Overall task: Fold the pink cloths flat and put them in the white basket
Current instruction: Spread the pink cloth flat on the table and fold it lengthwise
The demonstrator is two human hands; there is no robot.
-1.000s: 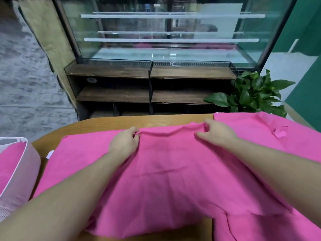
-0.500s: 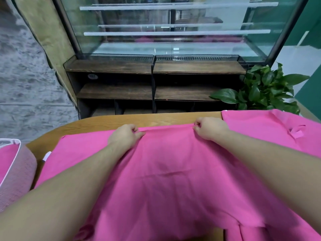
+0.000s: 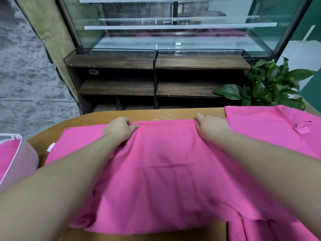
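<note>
At frame center, the left hand and right hand pinch the pink cloth's far edge with curled fingers.

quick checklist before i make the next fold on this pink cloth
1. Left hand grips the far edge of the pink cloth: ok.
2. Right hand grips the same edge: ok.
3. Far edge pulled straight between the hands: ok.
4. Cloth lying flat: not ok, a crease crosses the middle and the near left corner is bunched.
5. White basket within reach at the left: ok.
6. Room left in the basket: cannot tell, mostly out of frame.
</note>
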